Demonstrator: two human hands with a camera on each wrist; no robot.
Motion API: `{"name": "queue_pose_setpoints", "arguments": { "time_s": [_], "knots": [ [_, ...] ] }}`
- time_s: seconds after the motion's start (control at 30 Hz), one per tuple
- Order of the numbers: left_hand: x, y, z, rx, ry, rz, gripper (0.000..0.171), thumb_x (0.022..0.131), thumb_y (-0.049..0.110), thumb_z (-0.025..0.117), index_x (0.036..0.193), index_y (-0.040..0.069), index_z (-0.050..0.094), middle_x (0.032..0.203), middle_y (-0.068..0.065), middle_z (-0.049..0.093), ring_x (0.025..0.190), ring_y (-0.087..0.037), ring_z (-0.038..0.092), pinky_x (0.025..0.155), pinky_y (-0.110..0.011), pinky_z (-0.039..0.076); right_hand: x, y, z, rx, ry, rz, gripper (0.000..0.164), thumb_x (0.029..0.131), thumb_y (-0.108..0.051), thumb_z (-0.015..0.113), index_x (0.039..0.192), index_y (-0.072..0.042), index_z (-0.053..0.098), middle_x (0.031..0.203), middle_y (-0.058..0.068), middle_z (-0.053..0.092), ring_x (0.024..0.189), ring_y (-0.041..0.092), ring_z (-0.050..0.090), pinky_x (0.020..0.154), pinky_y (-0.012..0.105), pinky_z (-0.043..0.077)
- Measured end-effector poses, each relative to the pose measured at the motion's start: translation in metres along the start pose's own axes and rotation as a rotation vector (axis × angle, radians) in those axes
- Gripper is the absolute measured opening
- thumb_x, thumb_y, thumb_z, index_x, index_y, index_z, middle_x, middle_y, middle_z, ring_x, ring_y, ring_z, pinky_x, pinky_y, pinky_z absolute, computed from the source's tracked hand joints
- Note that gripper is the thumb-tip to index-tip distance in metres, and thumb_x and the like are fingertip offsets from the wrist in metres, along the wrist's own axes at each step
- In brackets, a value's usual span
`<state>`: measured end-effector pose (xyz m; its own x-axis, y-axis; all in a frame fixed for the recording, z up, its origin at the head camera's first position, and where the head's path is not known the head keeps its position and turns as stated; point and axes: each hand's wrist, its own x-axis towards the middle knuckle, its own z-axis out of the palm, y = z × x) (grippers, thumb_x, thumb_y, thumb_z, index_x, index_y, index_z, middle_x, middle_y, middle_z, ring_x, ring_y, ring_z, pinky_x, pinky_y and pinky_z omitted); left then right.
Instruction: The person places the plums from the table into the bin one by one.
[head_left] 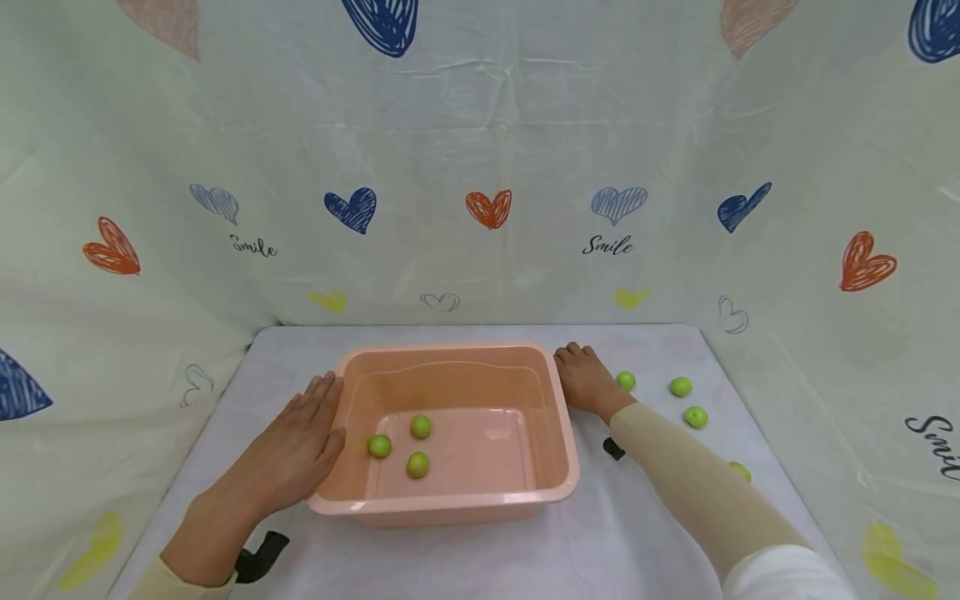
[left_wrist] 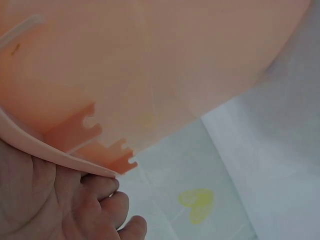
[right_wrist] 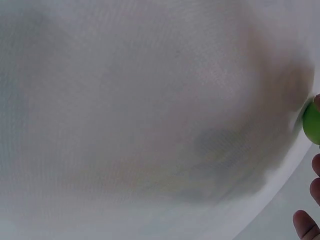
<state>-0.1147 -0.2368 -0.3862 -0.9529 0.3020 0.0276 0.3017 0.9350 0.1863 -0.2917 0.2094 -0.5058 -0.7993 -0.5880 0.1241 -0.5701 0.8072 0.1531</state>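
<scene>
A pink plastic basin (head_left: 442,508) stands in the middle of the table, with several small round green fruits inside, one of them a green fruit (head_left: 417,465) near its front. My left hand (head_left: 296,454) lies along the basin's left rim with straight fingers; in the left wrist view, its palm and fingers press against the rim (left_wrist: 55,155). Beside the basin's right rim is my right hand (head_left: 588,379), back upward, fingers pointing away. At the edge of the right wrist view it pinches a green fruit (right_wrist: 312,122), mostly cut off there and hidden by the hand in the head view.
Right of the basin, loose green fruits lie on the white-covered table (head_left: 637,517): a fruit (head_left: 626,381) by the right wrist, a fruit (head_left: 681,387), a fruit (head_left: 696,417), and a fruit (head_left: 740,471) partly behind the sleeve. A heart-printed curtain (head_left: 420,133) encloses the table.
</scene>
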Motion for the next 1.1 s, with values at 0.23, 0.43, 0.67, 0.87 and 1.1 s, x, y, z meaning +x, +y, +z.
{"name": "queue_pose_setpoints", "arguments": {
  "time_s": [0.23, 0.43, 0.67, 0.87, 1.1],
  "knots": [
    [0.001, -0.001, 0.0, -0.006, -0.014, -0.012, 0.067, 0.11, 0.025, 0.048, 0.162, -0.011, 0.026, 0.17, -0.031, 0.025, 0.157, -0.05, 0.025, 0.125, -0.066, 0.027, -0.004, 0.002, 0.009, 0.009, 0.026, 0.015, 0.014, 0.105, -0.02, 0.062, 0.104, -0.006, 0.062, 0.107, 0.011, 0.063, 0.104, 0.033, 0.055, 0.088, 0.051, 0.049],
    [0.0, 0.0, 0.0, -0.009, -0.001, 0.001, 0.067, 0.109, 0.025, 0.049, 0.162, -0.011, 0.027, 0.169, -0.031, 0.027, 0.157, -0.05, 0.026, 0.124, -0.065, 0.029, -0.006, 0.002, 0.017, -0.001, 0.058, 0.003, 0.014, 0.104, -0.019, 0.063, 0.109, -0.006, 0.063, 0.109, 0.011, 0.062, 0.104, 0.033, 0.054, 0.087, 0.051, 0.049],
    [0.001, 0.0, 0.0, -0.002, -0.001, -0.005, 0.067, 0.109, 0.025, 0.049, 0.161, -0.011, 0.027, 0.169, -0.031, 0.027, 0.157, -0.049, 0.027, 0.124, -0.065, 0.029, -0.006, 0.007, 0.012, -0.054, 0.072, 0.061, 0.024, 0.106, -0.029, 0.059, 0.105, -0.006, 0.056, 0.102, 0.011, 0.056, 0.1, 0.031, 0.049, 0.09, 0.048, 0.044],
    [0.001, 0.0, 0.0, 0.001, 0.005, 0.008, 0.066, 0.109, 0.024, 0.05, 0.161, -0.012, 0.028, 0.169, -0.031, 0.028, 0.156, -0.05, 0.028, 0.124, -0.065, 0.03, -0.01, 0.017, 0.004, -0.046, 0.068, 0.123, 0.043, 0.1, -0.049, 0.063, 0.103, -0.007, 0.055, 0.1, 0.008, 0.054, 0.101, 0.031, 0.049, 0.094, 0.049, 0.042],
    [0.002, -0.002, 0.0, 0.019, 0.007, 0.01, 0.066, 0.109, 0.025, 0.05, 0.16, -0.012, 0.03, 0.168, -0.032, 0.029, 0.156, -0.05, 0.029, 0.123, -0.066, 0.031, -0.015, 0.026, -0.002, -0.066, 0.117, 0.096, 0.038, 0.094, -0.042, 0.067, 0.103, -0.006, 0.057, 0.098, 0.008, 0.054, 0.1, 0.031, 0.051, 0.096, 0.049, 0.043]
  ]
}}
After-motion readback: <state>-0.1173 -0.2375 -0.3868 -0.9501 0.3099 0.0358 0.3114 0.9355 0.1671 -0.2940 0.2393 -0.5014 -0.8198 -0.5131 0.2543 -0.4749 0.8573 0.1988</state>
